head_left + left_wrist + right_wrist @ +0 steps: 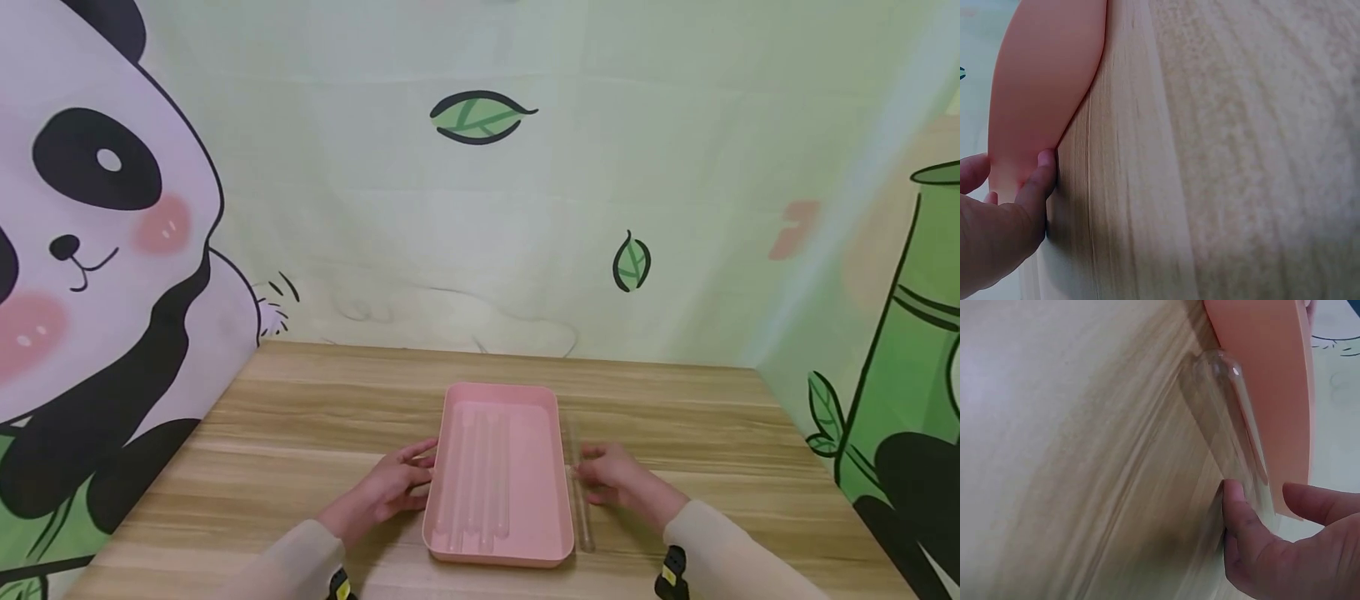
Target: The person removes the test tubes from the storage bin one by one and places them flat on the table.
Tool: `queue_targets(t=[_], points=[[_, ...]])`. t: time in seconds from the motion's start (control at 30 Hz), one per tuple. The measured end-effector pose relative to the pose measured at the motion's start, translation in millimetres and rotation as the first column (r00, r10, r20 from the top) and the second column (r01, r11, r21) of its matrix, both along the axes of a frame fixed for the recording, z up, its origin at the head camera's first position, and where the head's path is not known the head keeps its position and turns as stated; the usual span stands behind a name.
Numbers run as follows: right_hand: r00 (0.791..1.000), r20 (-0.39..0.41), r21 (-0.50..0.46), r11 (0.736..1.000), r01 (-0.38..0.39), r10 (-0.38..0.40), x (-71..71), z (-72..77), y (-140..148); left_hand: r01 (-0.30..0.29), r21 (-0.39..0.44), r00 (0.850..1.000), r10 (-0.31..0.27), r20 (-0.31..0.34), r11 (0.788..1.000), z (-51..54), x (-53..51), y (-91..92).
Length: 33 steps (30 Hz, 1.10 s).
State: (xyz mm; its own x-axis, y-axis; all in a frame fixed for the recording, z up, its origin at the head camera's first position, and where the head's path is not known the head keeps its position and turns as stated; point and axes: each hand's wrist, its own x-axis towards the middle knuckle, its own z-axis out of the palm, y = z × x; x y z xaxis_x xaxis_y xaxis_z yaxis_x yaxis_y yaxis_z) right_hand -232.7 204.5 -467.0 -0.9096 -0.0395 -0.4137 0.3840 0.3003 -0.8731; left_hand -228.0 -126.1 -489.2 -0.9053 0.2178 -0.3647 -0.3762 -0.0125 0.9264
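Note:
A shallow pink tray (536,500) lies on the table with several clear tubes (472,479) side by side in its left half. My left hand (401,483) is at the tray's left side; in the left wrist view its thumb (1044,162) touches the pink wall near the bottom. Along the tray's right side, on the wood, lies one more clear tube (1216,400) with a rounded end. My right hand (615,475) is at the middle of this tube. Its thumb tip (1233,489) is against or close beside the tube, and a gap separates it from the forefinger.
The wood-grain table (697,433) reaches back to a pale green cloth backdrop (360,167) printed with leaves, a panda (187,333) on the left and green bamboo (900,375) on the right. A black band device (672,573) is on the right wrist.

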Motion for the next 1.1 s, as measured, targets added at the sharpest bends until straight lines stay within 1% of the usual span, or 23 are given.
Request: queue_targets(t=[0.17,0.37,0.63,0.73,0.83,1.0,1.1], points=[[1.0,0.004,-0.021,1.0,-0.005,0.005,1.8,-1.7,6.2,0.004,0.007,1.0,-0.004,0.001,1.0,0.3,0.2,-0.3],[1.0,0.02,-0.036,0.999,0.012,-0.012,6.3,3.4,13.6,0.014,0.005,1.0,-0.014,-0.002,1.0,0.0,0.2,-0.6],[1.0,0.003,-0.019,1.0,-0.017,0.017,14.1,18.9,20.3,0.008,-0.005,1.0,-0.008,-0.002,1.0,0.9,1.0,-0.3],[1.0,0.0,-0.023,0.999,-0.027,0.027,15.1,24.9,22.1,0.018,-0.004,1.0,-0.018,-0.003,1.0,0.5,1.1,-0.2],[0.999,0.005,-0.029,0.998,-0.049,0.049,14.9,31.8,23.0,0.032,0.003,0.999,-0.032,-0.005,0.999,-0.2,1.2,-0.3],[0.996,0.013,-0.025,0.996,-0.091,0.091,11.8,43.5,21.8,0.034,0.007,0.999,-0.034,-0.005,0.999,0.2,1.0,-1.0],[0.993,0.004,-0.027,0.993,-0.114,0.114,10.2,49.5,20.4,0.034,0.007,0.999,-0.034,-0.005,0.999,0.1,0.6,-1.5]])
